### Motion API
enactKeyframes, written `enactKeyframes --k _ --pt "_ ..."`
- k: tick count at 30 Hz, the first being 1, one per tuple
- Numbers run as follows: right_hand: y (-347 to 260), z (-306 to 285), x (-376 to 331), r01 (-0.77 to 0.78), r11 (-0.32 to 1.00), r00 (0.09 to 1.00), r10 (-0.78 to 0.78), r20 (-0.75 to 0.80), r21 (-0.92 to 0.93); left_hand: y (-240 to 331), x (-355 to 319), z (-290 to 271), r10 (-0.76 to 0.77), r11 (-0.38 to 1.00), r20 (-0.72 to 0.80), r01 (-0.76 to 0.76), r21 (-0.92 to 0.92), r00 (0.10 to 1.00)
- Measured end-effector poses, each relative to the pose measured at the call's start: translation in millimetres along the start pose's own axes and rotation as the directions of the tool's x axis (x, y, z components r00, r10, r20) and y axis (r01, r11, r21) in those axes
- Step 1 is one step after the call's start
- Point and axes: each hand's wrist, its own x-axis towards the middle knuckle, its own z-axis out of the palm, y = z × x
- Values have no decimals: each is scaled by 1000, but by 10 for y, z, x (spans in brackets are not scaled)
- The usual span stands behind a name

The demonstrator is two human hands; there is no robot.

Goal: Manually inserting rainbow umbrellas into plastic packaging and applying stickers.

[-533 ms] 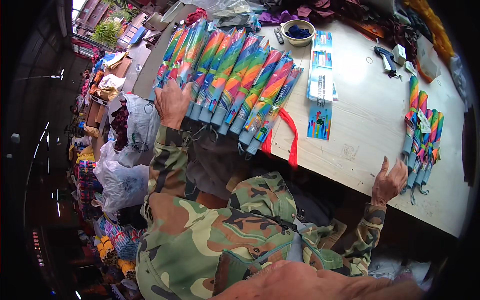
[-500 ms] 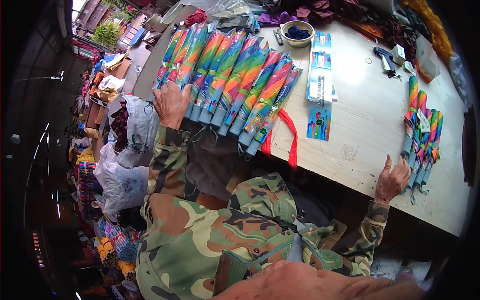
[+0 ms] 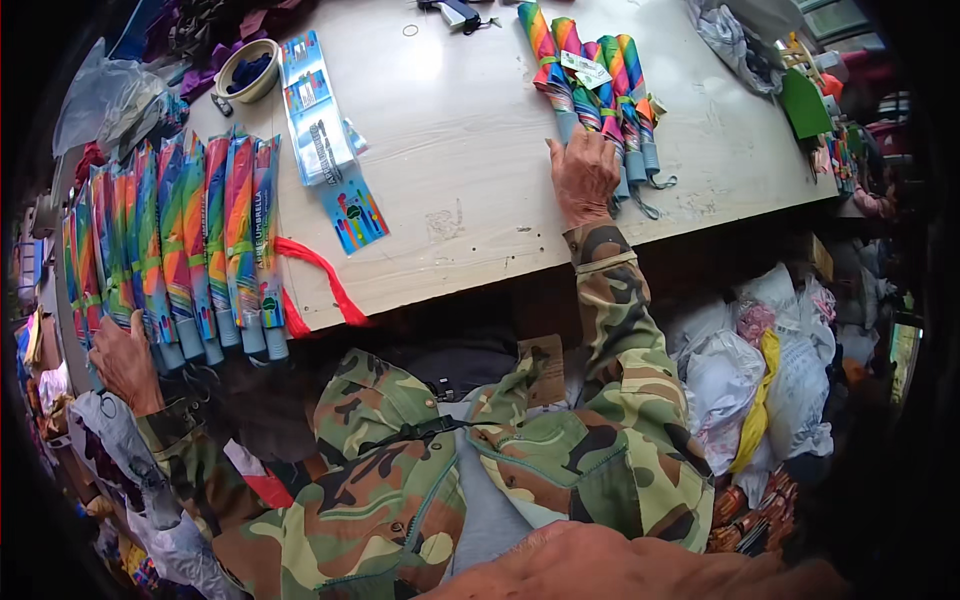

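A row of folded rainbow umbrellas (image 3: 238,240) in clear printed sleeves lies at the table's left, grey handles toward me. My left hand (image 3: 125,365) rests at the row's near left end, beside the handles, its fingers loosely apart. Farther right lies a small group of unsleeved rainbow umbrellas (image 3: 540,50) with wrist cords and a white paper tag (image 3: 586,68). My right hand (image 3: 585,180) is over their grey handles, with its fingers curled onto one at the group's left side. The fingertips are partly hidden.
Between the groups lies a strip of printed clear sleeves (image 3: 355,215). A red ribbon (image 3: 325,265) hangs over the table's front edge. A bowl (image 3: 228,88) of dark blue material and a dark tagging gun (image 3: 460,14) stand farther back. Stuffed bags (image 3: 715,380) are below right.
The view has swung to the right. My right hand has moved from beside the unsleeved umbrellas onto their handles. My left hand stays by the sleeved row, lower near the handles.
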Motion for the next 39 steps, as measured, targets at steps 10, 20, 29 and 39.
enactKeyframes --k 10,20,29,39 --pt "-115 -64 47 -150 980 945 103 312 134 296 -138 -36 65 995 -92 -71 -69 994" --pt "-399 -1199 -584 -747 -526 569 -187 801 407 1064 -721 -1020 -1 749 -316 -209 -629 949" --pt "-1177 -1816 -1250 -876 -301 470 -710 524 377 2886 -1363 -1345 904 -335 137 870 -363 405" --pt "-936 -1097 -331 -633 -657 703 -264 661 411 2899 -1650 -1355 922 -47 193 592 -805 336"
